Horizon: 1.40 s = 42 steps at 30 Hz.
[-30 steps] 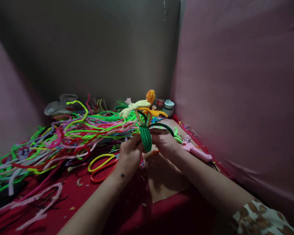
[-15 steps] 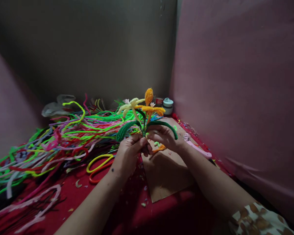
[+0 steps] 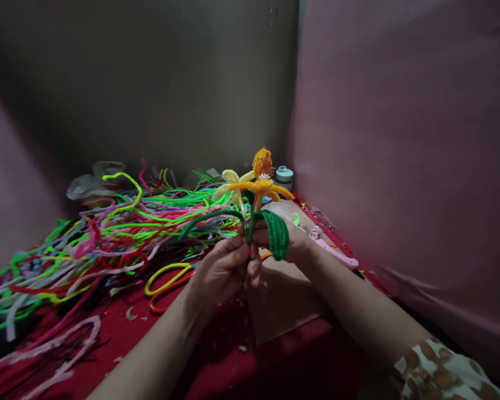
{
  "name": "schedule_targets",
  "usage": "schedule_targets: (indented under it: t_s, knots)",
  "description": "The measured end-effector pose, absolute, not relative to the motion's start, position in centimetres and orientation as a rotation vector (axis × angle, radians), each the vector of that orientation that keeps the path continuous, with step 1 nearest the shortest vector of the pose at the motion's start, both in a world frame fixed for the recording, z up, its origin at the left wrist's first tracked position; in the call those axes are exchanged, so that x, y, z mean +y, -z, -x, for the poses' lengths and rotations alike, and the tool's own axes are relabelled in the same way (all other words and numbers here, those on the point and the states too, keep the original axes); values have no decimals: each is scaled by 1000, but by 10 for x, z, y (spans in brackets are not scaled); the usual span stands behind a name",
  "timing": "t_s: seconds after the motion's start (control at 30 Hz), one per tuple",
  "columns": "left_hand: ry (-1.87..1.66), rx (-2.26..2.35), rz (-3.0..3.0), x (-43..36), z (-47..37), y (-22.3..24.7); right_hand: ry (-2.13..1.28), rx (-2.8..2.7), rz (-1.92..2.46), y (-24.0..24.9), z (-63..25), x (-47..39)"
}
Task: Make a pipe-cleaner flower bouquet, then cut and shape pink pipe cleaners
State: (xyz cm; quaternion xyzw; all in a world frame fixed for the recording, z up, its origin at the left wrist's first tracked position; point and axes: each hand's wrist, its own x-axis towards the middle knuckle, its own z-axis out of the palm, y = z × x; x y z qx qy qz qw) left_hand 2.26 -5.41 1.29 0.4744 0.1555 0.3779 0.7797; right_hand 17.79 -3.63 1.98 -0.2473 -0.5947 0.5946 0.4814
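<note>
A small bouquet of pipe-cleaner flowers [image 3: 260,191] stands upright in front of me, with an orange bloom, an orange bud and a pale yellow bloom. Two dark green leaves arch out below them, one left and a broad one [image 3: 278,236] on the right. Low on the thin stem, the fingers of my left hand [image 3: 227,264] are closed around it. My right hand [image 3: 294,241] comes from behind the broad leaf, its fingers closed at the stem just under the blooms; the leaf hides part of them.
Many coloured pipe cleaners [image 3: 150,216] lie heaped at the left and back. Scissors with yellow and red handles [image 3: 166,280] rest beside my left wrist. Under my hands is a cardboard sheet [image 3: 283,303] on red cloth [image 3: 216,361]. A pink tool [image 3: 337,254] and a lidded jar [image 3: 284,176] are at the right.
The bouquet has turned, bringing the broad leaf face towards me on the right and shifting the blooms slightly right. My right fingers have moved in to the stem.
</note>
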Motion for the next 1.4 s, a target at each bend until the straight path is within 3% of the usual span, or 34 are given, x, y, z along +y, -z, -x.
schedule_targets:
  t_s: [0.2,0.57,0.77,1.0,1.23,1.4]
  knots:
    - [-724,328,-982,-52,-20,-12,-1627,-1457,540,-20,-174,-45]
    - [-1033,907,-1689,-48,-21,-20,-1404,-1341,551,-6,-171,-34]
    - [-1123,1112,-1747,-47,-26,-8,-1279,-1244,681,-7,-165,-35]
    - [-1035,900,-1585,-48,-23,-23,-1085,-1424,794,-16,-173,-35]
    - [-781,350,-1121,-53,-25,-8,-1579,-1358,508,-10,-179,-31]
    - [-551,-53,-815,-62,-27,5,-1748,-1391,362,-16,-173,-39]
